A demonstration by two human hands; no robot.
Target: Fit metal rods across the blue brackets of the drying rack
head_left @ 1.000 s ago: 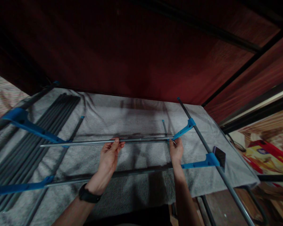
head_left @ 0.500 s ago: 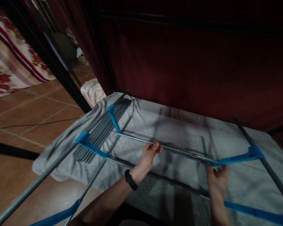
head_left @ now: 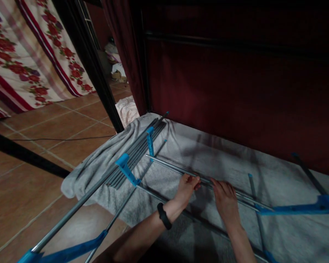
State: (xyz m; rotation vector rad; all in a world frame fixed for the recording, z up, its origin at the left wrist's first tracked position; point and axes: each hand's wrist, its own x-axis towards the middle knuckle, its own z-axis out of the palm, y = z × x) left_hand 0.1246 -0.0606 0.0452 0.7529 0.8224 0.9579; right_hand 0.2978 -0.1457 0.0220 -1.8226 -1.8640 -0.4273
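A thin metal tube [head_left: 164, 163] lies slantwise along the upper crossbar of a frame of grey tubes and blue plastic brackets. My left hand [head_left: 185, 190], with a black band on its wrist, pinches the tube near its middle. Just to the right, my right hand [head_left: 225, 199] has its fingers closed over the same tube; its thumb is hidden. The tube's left end pokes past a blue bracket [head_left: 150, 144], and its right end rests at another blue bracket [head_left: 298, 209]. A lower crossbar [head_left: 150, 192] runs beneath my wrists.
Several loose grey tubes [head_left: 137, 155] lie bundled on the grey blanket [head_left: 87, 179] at the left. Black posts [head_left: 98, 69] and a dark red curtain [head_left: 222, 91] stand behind. A cable [head_left: 71, 139] crosses the tiled floor [head_left: 30, 204]. A floral cloth [head_left: 41, 54] hangs at the upper left.
My right hand has moved left from the right-hand bracket to the tube, close beside my left hand. My left hand still pinches the tube. The view has swung left.
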